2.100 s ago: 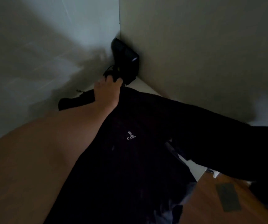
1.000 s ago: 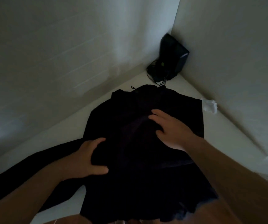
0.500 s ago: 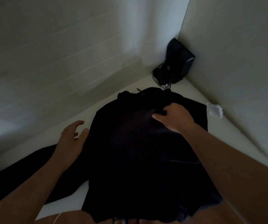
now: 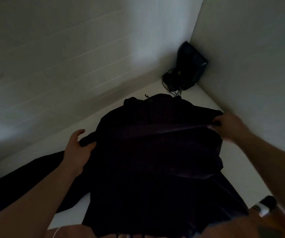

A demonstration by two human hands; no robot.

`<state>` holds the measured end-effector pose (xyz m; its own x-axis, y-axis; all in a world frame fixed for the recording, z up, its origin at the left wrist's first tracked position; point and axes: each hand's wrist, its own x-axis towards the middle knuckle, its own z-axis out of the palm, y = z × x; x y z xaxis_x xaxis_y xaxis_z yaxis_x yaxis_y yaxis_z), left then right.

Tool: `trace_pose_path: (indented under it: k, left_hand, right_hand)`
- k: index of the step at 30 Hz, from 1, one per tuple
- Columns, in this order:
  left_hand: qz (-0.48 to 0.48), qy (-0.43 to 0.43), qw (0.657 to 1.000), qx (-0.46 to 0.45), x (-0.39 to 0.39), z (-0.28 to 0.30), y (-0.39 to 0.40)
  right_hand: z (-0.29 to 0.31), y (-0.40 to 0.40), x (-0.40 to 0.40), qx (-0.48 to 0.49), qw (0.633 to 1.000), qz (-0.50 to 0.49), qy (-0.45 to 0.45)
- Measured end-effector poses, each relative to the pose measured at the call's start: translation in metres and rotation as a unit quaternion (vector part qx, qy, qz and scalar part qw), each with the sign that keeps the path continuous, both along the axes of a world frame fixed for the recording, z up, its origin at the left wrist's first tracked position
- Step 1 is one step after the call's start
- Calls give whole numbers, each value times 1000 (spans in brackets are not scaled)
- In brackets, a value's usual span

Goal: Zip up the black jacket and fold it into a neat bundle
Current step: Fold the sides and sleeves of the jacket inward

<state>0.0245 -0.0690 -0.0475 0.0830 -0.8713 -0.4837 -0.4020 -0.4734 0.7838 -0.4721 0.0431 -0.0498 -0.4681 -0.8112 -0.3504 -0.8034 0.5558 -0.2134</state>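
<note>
A: What is the left hand (image 4: 77, 148) doing?

B: It grips the left edge of the black jacket (image 4: 155, 160), with the thumb curled over a bunched fold of cloth and the other fingers round the far side of it.

A: And the right hand (image 4: 231, 126)?

B: It pinches the jacket's upper right corner, fingers curled over the edge. The cloth between the two hands shows a long crease running across toward that corner.

A: Where does the jacket lie?

B: Spread over a white surface (image 4: 238, 169) in a corner between two pale walls, its far end toward the corner and its near end at the bottom of the picture. One sleeve (image 4: 26, 179) trails off to the left, under the left forearm.

A: Anything else about?

B: A dark box-shaped device (image 4: 191, 66) leans in the corner, with thin cords (image 4: 171, 83) coiled at its foot, just beyond the jacket's far end. A small black and white object (image 4: 265, 206) sits at the lower right; I cannot tell what it is.
</note>
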Motion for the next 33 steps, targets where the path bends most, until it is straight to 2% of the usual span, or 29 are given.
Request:
trace_pose_path:
  k: [3,4,5,7,8,10,12,14,16,18,19,20,21,24,26,28,30,33]
  left_hand:
    - [-37,-67,996,-44,-2,0,3]
    - [-49,-78,994,-53,-3,-1,5]
    - [-52,-81,994,-53,-5,-3,6]
    - [-42,-68,996,-36,-6,-9,7]
    - [-37,-58,997,-18,-6,-10,8]
    - [-26,-33,999,24,-3,-12,8]
    - [-22,-13,999,46,4,-10,9]
    - [-97,-43,994,29,21,-4,14]
    - [-234,-153,960,-6,57,-1,15]
    - [-347,-335,875,-28,115,-9,10]
    - [-369,-429,824,-23,151,-17,5]
    - [-360,-493,792,-4,188,-24,1]
    - [-334,-527,781,23,223,-28,-1]
    - [-236,-512,820,96,311,-40,-3]
    - [-207,-515,826,97,351,-53,-6]
    - [-221,-532,811,102,365,-60,-11]
    - [-236,-563,786,96,361,-60,-20]
    - [-291,-578,753,117,333,-41,-25]
  right_hand:
    - [-1,7,7,-138,984,-112,15]
    - [0,12,22,-166,979,-113,28]
    - [1,18,43,-196,976,-79,41]
    - [-6,39,94,-242,968,53,29]
    - [-14,52,120,-229,966,115,21]
    - [-24,73,160,-92,979,180,15]
    - [-39,82,168,41,985,167,16]
    - [-52,78,153,74,987,143,16]
    - [-57,72,136,89,987,134,22]
    - [-59,70,127,110,985,132,24]
    - [-60,70,123,117,984,135,24]
    - [-60,70,121,123,982,139,21]
    - [-59,70,119,128,981,141,20]
    - [-51,64,125,153,981,121,16]
    - [-39,56,145,110,990,87,20]
    - [-26,43,179,-12,993,106,49]
    - [-18,33,228,-114,976,178,46]
    - [-10,18,314,-128,950,284,-14]
